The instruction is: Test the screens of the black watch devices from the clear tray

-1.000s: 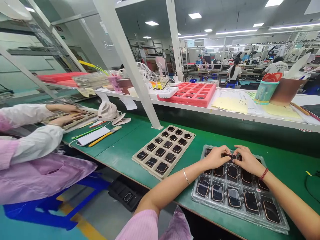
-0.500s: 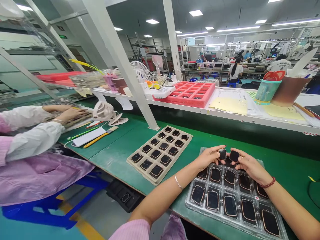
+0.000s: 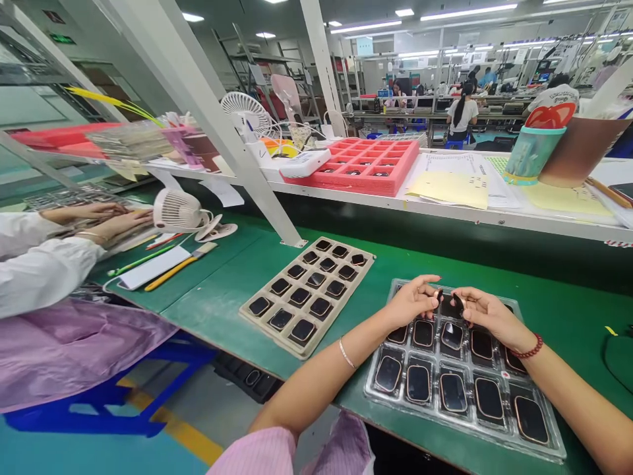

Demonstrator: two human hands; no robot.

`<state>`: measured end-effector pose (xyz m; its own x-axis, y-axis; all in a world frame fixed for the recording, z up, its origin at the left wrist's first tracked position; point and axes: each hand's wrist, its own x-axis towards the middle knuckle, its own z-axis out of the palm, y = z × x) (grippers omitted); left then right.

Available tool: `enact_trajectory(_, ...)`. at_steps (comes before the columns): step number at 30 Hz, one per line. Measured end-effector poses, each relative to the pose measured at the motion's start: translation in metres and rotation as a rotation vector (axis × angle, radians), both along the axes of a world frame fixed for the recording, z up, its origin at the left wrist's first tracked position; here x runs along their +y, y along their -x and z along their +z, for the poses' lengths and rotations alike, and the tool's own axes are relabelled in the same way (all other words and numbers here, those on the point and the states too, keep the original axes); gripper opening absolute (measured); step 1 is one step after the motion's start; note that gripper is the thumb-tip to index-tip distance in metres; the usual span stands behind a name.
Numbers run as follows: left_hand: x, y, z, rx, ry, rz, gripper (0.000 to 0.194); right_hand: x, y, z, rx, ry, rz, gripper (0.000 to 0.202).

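Note:
Over the far part of a clear plastic tray [image 3: 368, 388], my left hand [image 3: 414, 302] pinches a small dark watch-like screen [image 3: 438, 295], seen nearly edge-on. My right hand [image 3: 487, 316] grips another dark screen [image 3: 459, 304], tilted, a short gap from the first. Rows of black rounded screens with gold-coloured rims fill the visible pockets of the clear tray. To the left, a beige tray [image 3: 316, 357] holds several similar screens in its compartments. Fingers hide parts of both held pieces.
A slanted white post [image 3: 267, 191] meets the green bench [image 3: 208, 297] behind the beige tray. A shelf [image 3: 445, 214] crosses behind, bearing a red foam tray [image 3: 395, 173] and cups. At left are a small fan [image 3: 175, 210], a brush [image 3: 171, 274] and another person's hands [image 3: 106, 221].
Both held screens have turned from face-on to nearly edge-on in my fingers. The camera view has shifted, and the bench objects appear further left.

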<state>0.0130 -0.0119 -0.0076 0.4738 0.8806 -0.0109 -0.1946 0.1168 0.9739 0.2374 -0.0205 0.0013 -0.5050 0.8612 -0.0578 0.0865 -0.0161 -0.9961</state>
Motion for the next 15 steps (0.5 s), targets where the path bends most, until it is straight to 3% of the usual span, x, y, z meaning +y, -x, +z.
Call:
enact_trajectory(7,-0.0003,-0.0007,-0.0001,0.068,-0.093,-0.003,0.048,0.0011,0.002,0.0013,-0.078,-0.034,-0.034,0.048)
enact_trajectory(15,-0.0025,-0.0022,-0.0002,0.097,-0.092,-0.001,0.049,-0.0036,0.0078,0.0024,-0.101,-0.11,-0.065,0.041)
